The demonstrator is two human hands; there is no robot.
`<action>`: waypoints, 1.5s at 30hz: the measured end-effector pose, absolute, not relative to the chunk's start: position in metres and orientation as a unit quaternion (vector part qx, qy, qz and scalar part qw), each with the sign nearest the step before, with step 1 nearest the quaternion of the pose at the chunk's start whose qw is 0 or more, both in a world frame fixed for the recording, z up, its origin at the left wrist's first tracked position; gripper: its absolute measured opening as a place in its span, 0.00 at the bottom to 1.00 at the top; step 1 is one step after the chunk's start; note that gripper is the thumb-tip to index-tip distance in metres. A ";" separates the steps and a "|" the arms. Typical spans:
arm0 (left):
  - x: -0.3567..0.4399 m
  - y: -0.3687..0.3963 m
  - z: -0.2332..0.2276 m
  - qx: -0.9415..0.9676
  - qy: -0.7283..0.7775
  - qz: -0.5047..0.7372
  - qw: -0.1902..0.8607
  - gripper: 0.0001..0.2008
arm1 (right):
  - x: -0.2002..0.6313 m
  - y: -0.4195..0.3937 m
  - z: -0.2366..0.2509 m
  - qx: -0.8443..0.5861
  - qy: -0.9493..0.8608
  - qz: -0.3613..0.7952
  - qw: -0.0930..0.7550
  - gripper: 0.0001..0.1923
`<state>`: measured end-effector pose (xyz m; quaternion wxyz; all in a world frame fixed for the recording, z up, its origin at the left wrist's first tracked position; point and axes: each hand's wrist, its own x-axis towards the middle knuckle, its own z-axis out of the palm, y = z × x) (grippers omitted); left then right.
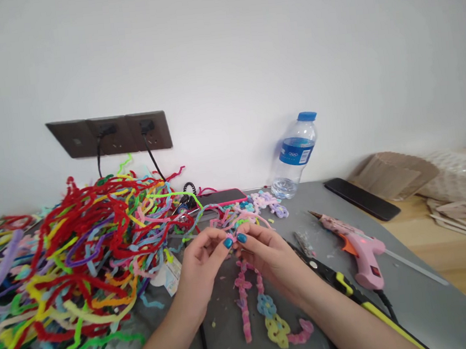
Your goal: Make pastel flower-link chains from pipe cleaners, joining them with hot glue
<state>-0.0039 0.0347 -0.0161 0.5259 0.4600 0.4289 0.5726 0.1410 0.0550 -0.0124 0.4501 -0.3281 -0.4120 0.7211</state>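
above the grey table (416, 299), two hands, left hand (202, 261) and right hand (266, 254), pinch one pink pipe-cleaner chain (244, 301).

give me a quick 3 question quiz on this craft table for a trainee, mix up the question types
1. True or false: the glue gun lies on the left hand's side of the table.
2. What are both hands pinching between their fingertips?
A. the water bottle
B. a pink pipe cleaner chain
C. the black phone
3. Fill in: the big tangled pile of pipe cleaners sits below the dark wall ______.

Key
1. False; it lies out past the right hand.
2. B
3. socket panel
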 end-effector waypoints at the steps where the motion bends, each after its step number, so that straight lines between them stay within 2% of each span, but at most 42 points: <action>1: -0.004 0.035 -0.016 0.462 0.428 0.572 0.525 0.11 | 0.141 0.055 -0.012 -0.330 -0.427 0.711 0.451 0.18; 13: -0.011 0.035 -0.011 0.504 0.426 0.536 0.526 0.11 | 0.161 0.061 0.005 -0.346 -0.650 0.549 0.394 0.15; 16: -0.010 0.036 -0.010 0.465 0.423 0.554 0.546 0.12 | 0.158 0.059 0.001 -0.357 -0.659 0.503 0.431 0.10; 19: -0.007 0.036 -0.009 0.394 0.416 0.578 0.581 0.14 | 0.153 0.056 -0.003 -0.370 -0.686 0.403 0.479 0.02; 25: -0.002 0.033 -0.011 0.334 0.379 0.564 0.653 0.13 | 0.150 0.049 -0.002 -0.346 -0.740 0.224 0.531 0.05; 37: 0.001 0.032 -0.007 0.340 0.386 0.567 0.643 0.14 | 0.152 0.049 0.001 -0.321 -0.775 0.109 0.533 0.07; 45: -0.001 0.031 -0.009 0.362 0.389 0.568 0.629 0.13 | 0.152 0.049 0.002 -0.317 -0.790 0.088 0.517 0.08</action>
